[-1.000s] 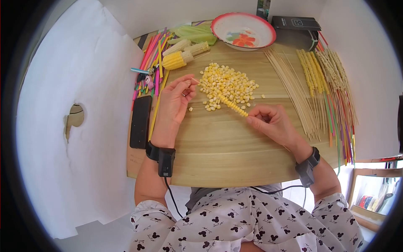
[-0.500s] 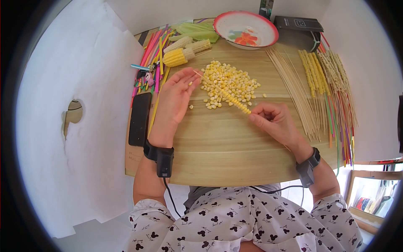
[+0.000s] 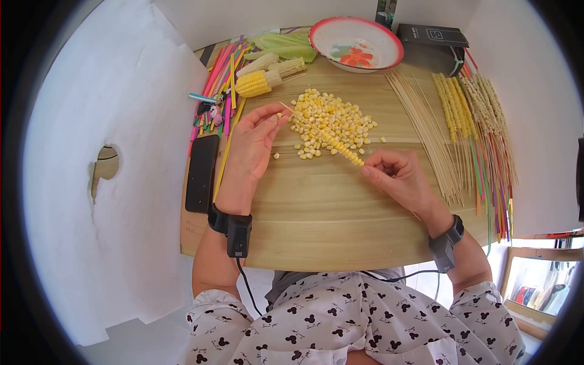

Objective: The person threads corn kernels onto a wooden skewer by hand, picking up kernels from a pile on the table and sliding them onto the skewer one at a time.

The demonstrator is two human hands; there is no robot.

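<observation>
My right hand (image 3: 398,177) is closed on a thin wooden skewer threaded with yellow corn kernels (image 3: 344,149). The skewer slants up and left over a pile of loose kernels (image 3: 340,115), and its bare tip lies beside the fingers of my left hand (image 3: 255,140). Thumb and fingers of my left hand pinch a single corn kernel (image 3: 279,115) close to that tip. One loose kernel (image 3: 276,156) lies on the wood just right of my left hand.
Corn cobs (image 3: 253,84), husks (image 3: 283,45) and colored strips (image 3: 222,73) lie at the back left, above a black phone (image 3: 202,173). A red-rimmed bowl (image 3: 356,42) stands at the back. Bare skewers (image 3: 426,134) and filled skewers (image 3: 456,106) lie right, near a black box (image 3: 432,34).
The thumb and fingers of my left hand have closed together round the kernel, which has moved slightly up toward the skewer tip. My right hand and the skewer have barely moved.
</observation>
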